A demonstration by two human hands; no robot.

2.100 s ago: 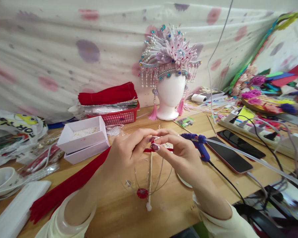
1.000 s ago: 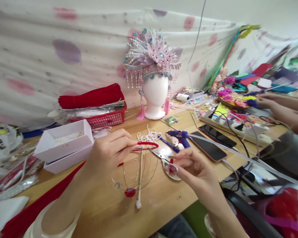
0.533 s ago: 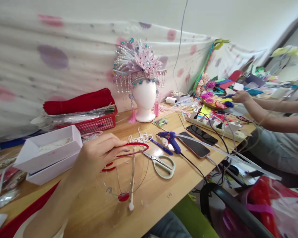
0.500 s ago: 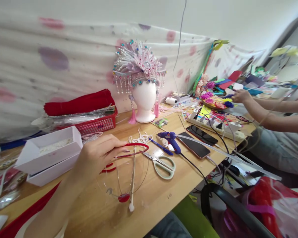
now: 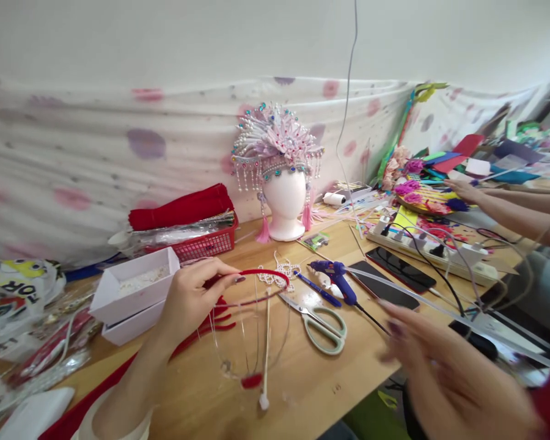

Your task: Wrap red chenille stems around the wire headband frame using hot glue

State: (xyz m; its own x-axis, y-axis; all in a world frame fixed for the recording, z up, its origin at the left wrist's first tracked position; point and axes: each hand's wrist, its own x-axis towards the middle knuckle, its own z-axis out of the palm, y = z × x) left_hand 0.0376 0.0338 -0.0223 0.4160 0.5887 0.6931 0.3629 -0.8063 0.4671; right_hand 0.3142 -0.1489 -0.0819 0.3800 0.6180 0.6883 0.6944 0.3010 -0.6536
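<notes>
My left hand (image 5: pixel 197 293) pinches a red, fabric-covered hoop (image 5: pixel 268 273), like a headband, between thumb and fingers. Thin clear or wire loops hang below it, with a small red piece (image 5: pixel 251 381) at their lower end. My right hand (image 5: pixel 458 373) is at the lower right, smeared by motion, its fingers pointing left toward the table edge. Beneath the hoop lies a pale stick (image 5: pixel 265 354) with a white tip. Just right of it are scissors (image 5: pixel 327 330) with pale green handles, a blue pen (image 5: pixel 318 289), a blue glue gun (image 5: pixel 335 278) and white bead strings (image 5: pixel 279 269).
A white mannequin head (image 5: pixel 285 205) wears a beaded pink headdress (image 5: pixel 277 137). White boxes (image 5: pixel 137 296) and a red basket (image 5: pixel 206 244) stand left. Phones (image 5: pixel 401 269) and a corded power strip (image 5: pixel 433 253) lie right. Another person's hand (image 5: pixel 465 190) works farther right.
My right hand has come into view at the lower right. The camera view has turned left and up; my left hand still holds the red hoop. The other person's hands have shifted slightly.
</notes>
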